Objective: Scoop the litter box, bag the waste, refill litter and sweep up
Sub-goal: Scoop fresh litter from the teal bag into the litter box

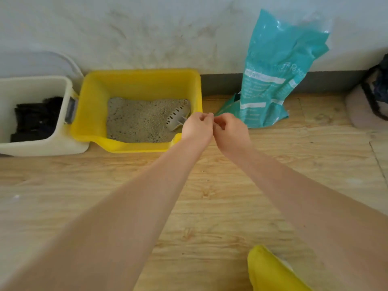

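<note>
On the wooden floor (210,206), nearest, lies a yellow object (270,269). Beyond, left hand (196,128) and right hand (230,131) meet, fingers pinched on something too small to identify. Behind them, a slotted scoop (177,119) rests in the yellow litter box (136,85); rigid and light, probably best lifted by its handle. The teal litter bag (273,76) leans on the wall, likely heavy, floppy; its print is unreadable.
</note>
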